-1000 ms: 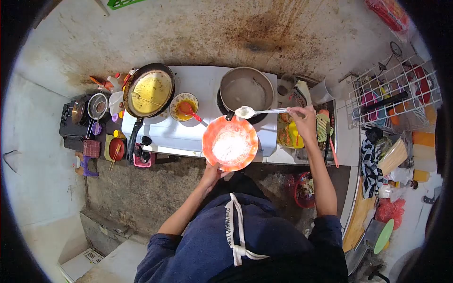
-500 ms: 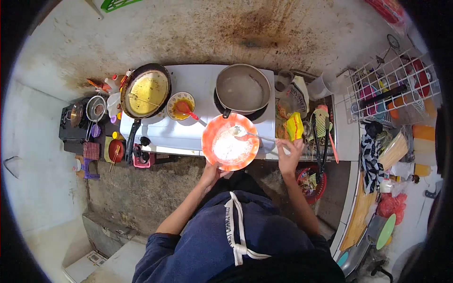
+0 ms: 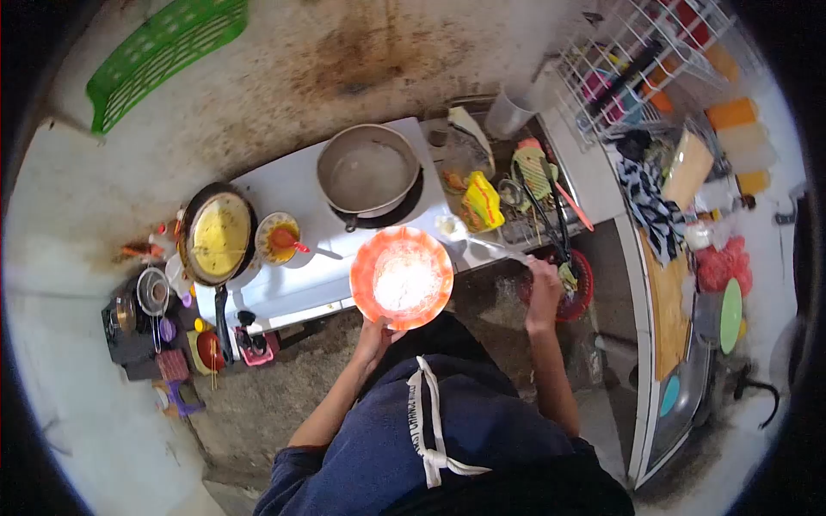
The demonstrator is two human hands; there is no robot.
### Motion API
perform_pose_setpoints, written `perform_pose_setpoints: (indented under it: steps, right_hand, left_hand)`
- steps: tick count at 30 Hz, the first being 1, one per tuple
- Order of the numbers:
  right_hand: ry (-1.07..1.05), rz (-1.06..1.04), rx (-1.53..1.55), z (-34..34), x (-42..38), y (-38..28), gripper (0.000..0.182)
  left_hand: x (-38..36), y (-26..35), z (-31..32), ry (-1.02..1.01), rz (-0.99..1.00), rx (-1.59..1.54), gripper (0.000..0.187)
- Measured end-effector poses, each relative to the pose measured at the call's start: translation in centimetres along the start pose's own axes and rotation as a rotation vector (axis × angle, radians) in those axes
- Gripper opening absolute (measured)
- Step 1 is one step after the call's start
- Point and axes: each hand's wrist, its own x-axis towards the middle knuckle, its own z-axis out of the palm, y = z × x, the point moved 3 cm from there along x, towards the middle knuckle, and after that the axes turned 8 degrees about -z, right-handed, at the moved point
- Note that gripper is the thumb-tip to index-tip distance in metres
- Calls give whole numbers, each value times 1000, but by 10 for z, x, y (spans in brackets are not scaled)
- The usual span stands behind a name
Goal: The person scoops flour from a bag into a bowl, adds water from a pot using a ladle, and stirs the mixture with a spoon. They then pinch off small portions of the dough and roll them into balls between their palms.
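Note:
My left hand (image 3: 375,339) grips the near rim of an orange-and-white scalloped bowl (image 3: 361,282), held just in front of the stove. White stuff, washed out by glare, lies inside it. My right hand (image 3: 543,282) is closed round the handle of a long-handled spoon (image 3: 499,248). The spoon's pale head points left, apart from the bowl and to the right of it. Behind the bowl, a grey pan (image 3: 368,172) stands on the right burner. On the left, a black frying pan (image 3: 249,249) contains a flat yellow layer.
Between the pans sits a patterned bowl (image 3: 295,220) with a red spoon. A yellow packet (image 3: 483,203), tongs and a grater lie right of the white stove top (image 3: 284,185). Below them is a red basket (image 3: 582,297). A wire rack (image 3: 594,95) stands at the back right.
My right hand has drawn the spoon out of the bowl and away to the right. The bowl stays in my left hand. My view has turned, bringing the green wall basket further in.

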Motion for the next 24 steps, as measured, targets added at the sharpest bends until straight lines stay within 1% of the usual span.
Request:
perform_pose_setpoints:
  steps: [1,2,4,5,7,8,9,11,13,14,15,17,18,19,21,22,23,24]
  right_hand:
    - [9,-55,-85,-15,6,0,19]
    - [32,-52,-93,-26,11,0,19]
    - [258,0,-63,-46,23,-10,16]
    - [271,-3,-65,-52,31,1,16]
    - [375,-311,-342,-61,55,31,17]
    - [427,-295,-507,-60,67,40,14]
    - [412,-271,-431,-57,77,54,14]
    - [461,-297,-496,-42,94,75,12]
    - [428,-355,-570,-24,102,75,11]
    - [463,-569,-640,-15,105,70,11]
    - [459,-569,-631,-11,106,62,11]
    - [301,-779,-763,1,100,34,11]
    - [237,-770,-775,2,103,37,11]
    - [232,-768,-771,-1,104,39,11]
    - [157,-800,-807,-4,105,35,12]
    - [224,-874,-800,-7,103,27,11]
    - [226,-871,-801,-10,103,22,11]
    - [349,-764,-704,-18,102,20,11]
  left_hand:
    - [3,-2,1,-18,-13,15,57]
    - [7,-5,-1,-24,-37,29,56]
    - [9,-6,0,-39,-67,48,55]
    - [9,-6,0,-39,-92,51,58]
    - [12,-7,4,-62,-112,49,60]
    - [13,-8,6,-66,-67,36,59]
    - [14,-9,7,-67,-21,20,58]
    - [15,-8,12,-62,-38,12,56]
    - [14,-9,14,-57,-106,85,56]
    - [14,-10,14,-30,-119,94,57]
    - [13,-9,17,-23,-112,94,57]
    - [10,-10,18,-18,-84,61,57]
    - [11,-9,17,-59,-100,77,57]
    - [10,-10,14,-52,-99,76,57]
    - [11,-10,12,-11,-84,57,55]
    - [11,-9,11,-10,-84,57,55]
    - [11,-8,10,-20,-96,56,54]
    - [12,-8,9,-31,-110,58,52]
